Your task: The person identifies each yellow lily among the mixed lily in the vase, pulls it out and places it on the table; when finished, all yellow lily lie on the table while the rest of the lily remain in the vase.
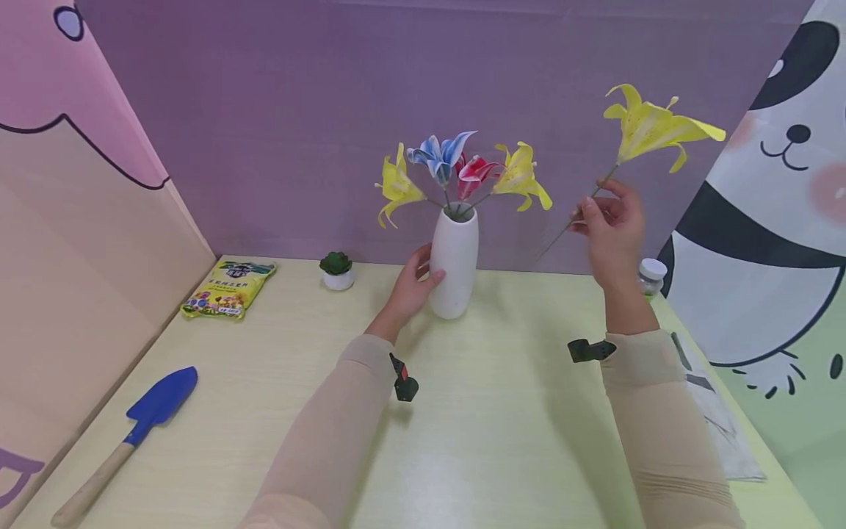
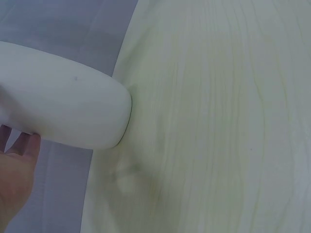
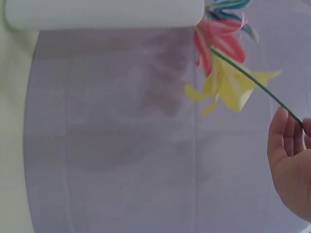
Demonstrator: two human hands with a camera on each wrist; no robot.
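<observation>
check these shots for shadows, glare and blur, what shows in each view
Head view: soft shadows and a pale sheen on the table; left wrist: shadow beside the white vase; right wrist: hazy, shadows on the backdrop, yellow flower slightly soft.

A pale, light wood-grain tabletop [image 1: 476, 455] runs back to a muted purple fabric-like backdrop [image 1: 264, 110], faintly creased along straight lines. On the left stands a pink and peach cartoon-printed panel [image 1: 79, 257] with bold dark outlines, and on the right a pale green panel [image 1: 816, 448] bears a large black-and-white panda print [image 1: 773, 242] with pink cheeks; diffuse light casts soft-edged shadows on tabletop and backdrop.
</observation>
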